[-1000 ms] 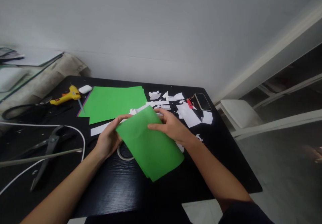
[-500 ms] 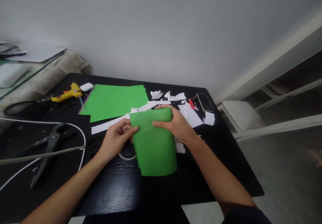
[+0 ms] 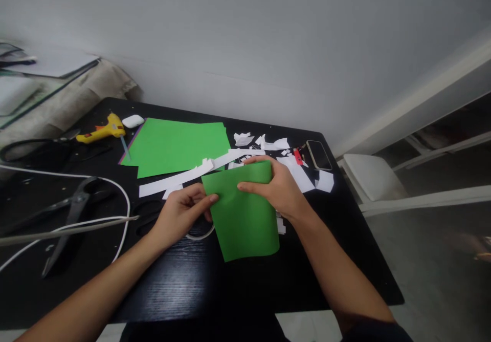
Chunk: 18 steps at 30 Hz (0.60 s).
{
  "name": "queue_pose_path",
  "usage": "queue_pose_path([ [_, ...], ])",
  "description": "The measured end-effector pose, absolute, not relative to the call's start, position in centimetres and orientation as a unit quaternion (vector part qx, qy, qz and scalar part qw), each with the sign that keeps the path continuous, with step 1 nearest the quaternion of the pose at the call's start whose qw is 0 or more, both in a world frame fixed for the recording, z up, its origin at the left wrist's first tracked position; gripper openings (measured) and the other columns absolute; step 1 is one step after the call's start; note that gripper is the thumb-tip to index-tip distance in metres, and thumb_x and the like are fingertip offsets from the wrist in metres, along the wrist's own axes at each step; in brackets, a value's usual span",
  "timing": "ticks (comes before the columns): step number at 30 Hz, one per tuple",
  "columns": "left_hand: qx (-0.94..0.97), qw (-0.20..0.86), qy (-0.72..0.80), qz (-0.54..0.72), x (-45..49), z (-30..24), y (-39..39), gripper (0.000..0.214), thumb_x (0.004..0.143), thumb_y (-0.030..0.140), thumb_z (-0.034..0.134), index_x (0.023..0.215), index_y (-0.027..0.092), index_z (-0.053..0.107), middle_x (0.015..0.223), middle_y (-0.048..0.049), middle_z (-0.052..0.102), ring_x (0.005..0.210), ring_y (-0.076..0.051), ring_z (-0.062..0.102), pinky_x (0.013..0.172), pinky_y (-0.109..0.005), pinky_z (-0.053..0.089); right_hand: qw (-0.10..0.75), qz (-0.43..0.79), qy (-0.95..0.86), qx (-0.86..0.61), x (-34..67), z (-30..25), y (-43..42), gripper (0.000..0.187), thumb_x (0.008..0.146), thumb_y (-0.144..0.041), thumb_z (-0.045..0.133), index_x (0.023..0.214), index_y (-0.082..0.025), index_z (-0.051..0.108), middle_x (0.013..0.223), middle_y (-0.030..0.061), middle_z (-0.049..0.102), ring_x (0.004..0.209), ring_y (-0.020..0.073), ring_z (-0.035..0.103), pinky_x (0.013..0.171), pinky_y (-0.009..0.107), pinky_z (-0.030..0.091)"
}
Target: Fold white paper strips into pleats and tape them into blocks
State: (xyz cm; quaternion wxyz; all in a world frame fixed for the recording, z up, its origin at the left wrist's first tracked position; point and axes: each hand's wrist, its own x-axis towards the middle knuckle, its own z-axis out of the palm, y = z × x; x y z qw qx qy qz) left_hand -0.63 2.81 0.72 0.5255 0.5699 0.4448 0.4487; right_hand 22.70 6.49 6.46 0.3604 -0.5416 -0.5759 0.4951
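Note:
A sheet of green paper (image 3: 245,224), bent over in a soft fold along its right side, is held up above the black table. My left hand (image 3: 190,206) pinches its left edge, thumb in front and fingers behind. At the upper right, my right hand (image 3: 278,188) grips the folded side, its thumb pressed on the front face. The fingers behind the paper are mostly hidden. Past my hands, a stack of green sheets (image 3: 180,147) lies flat with a purple edge showing. A long white paper strip (image 3: 172,180) lies in front of that stack.
On the left are a yellow glue gun (image 3: 102,129), large black-handled scissors (image 3: 72,219) and a white cable (image 3: 123,193). White paper scraps (image 3: 274,143), a small red tool (image 3: 298,156) and a phone (image 3: 319,155) lie to the right on the black table (image 3: 345,260). A wall stands behind.
The green paper has tilted slightly and shifted a little right and up in view, both hands moving with it. Its left-side layers now line up more closely. My grip stays on it.

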Motion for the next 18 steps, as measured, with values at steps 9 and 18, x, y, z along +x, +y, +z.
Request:
queue_pose_path([
  [9,0.538,0.600,0.408,0.429,-0.6,0.3,2.4,0.017,0.085,0.035,0.078,0.076,0.021,0.073,0.064,-0.0025,0.073,0.055,-0.016,0.067,0.052,-0.023,0.051,0.343,0.497,-0.626,-0.494,24.3,8.5,6.6,0.054,0.077,-0.033,0.088,0.126,-0.033,0.067,0.099,0.0020,0.078,0.087,0.0245,0.075,0.079,0.042,0.064],
  [18,0.546,0.663,0.354,0.371,-0.4,0.6,1.6,0.012,0.087,0.030,0.078,0.091,0.023,0.069,0.062,0.0015,0.068,0.053,-0.013,0.063,0.051,-0.021,0.047,0.273,0.295,-0.798,-0.449,23.7,9.1,5.0,0.015,0.089,-0.025,0.078,0.102,-0.031,0.081,0.104,-0.0001,0.081,0.102,0.0246,0.074,0.097,0.044,0.057],
])
